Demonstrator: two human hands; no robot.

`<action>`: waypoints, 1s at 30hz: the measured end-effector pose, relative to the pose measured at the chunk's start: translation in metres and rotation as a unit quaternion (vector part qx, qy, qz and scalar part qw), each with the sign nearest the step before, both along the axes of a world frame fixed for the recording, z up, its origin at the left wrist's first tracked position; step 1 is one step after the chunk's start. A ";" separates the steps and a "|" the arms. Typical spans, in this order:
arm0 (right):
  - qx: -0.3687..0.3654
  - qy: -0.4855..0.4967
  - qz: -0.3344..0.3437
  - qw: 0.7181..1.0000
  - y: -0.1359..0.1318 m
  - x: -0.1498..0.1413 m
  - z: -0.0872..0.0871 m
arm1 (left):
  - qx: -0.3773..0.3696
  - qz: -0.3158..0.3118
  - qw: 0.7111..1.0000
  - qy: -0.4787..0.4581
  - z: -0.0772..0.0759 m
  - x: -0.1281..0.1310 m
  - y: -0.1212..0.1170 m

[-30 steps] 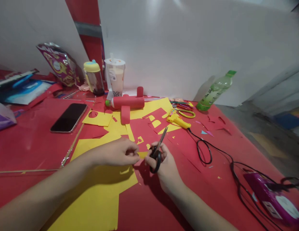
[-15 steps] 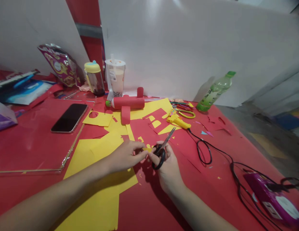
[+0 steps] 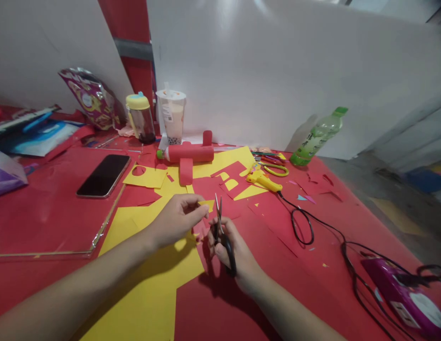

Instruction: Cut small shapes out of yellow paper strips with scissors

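Observation:
My left hand (image 3: 179,218) pinches a small piece of yellow paper (image 3: 206,205) between thumb and fingers. Close by on the right, my right hand (image 3: 229,244) is closed around the black handles of a pair of scissors (image 3: 219,213). Their blades point up and away, slightly parted, just right of the yellow piece. Beneath my left hand lies a large yellow sheet (image 3: 145,284) on the red tabletop (image 3: 213,312). A red paper-wrapped bottle (image 3: 195,153) with paper strips on it lies on its side beyond my hands.
A phone (image 3: 103,175) lies at left. Behind it stand a yellow-lidded bottle (image 3: 140,118) and a bubble tea cup (image 3: 173,118). A yellow glue gun (image 3: 265,181), its black cord (image 3: 323,223), yellow-handled scissors (image 3: 276,169), a green bottle (image 3: 316,139) and a purple power strip (image 3: 401,293) occupy the right.
The scissors have turned from pointing right to pointing upward and moved left in my right hand. My left hand has shifted up and left with the yellow piece, apart from my right hand.

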State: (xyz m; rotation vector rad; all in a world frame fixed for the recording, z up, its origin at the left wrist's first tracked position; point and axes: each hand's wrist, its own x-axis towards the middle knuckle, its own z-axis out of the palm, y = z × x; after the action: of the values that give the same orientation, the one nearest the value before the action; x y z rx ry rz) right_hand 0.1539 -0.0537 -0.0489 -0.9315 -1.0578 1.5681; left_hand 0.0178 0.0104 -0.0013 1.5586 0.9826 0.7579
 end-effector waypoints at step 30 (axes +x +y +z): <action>0.030 0.006 0.080 0.996 -0.004 0.005 0.005 | -0.047 0.032 0.997 -0.056 -0.007 0.010 -0.013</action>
State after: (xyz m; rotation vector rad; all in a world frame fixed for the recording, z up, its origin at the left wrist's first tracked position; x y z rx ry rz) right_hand 0.1585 -0.0577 -0.0436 -0.8119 -1.1892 1.6603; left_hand 0.0280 -0.0026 -0.0084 1.3956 0.9756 0.8230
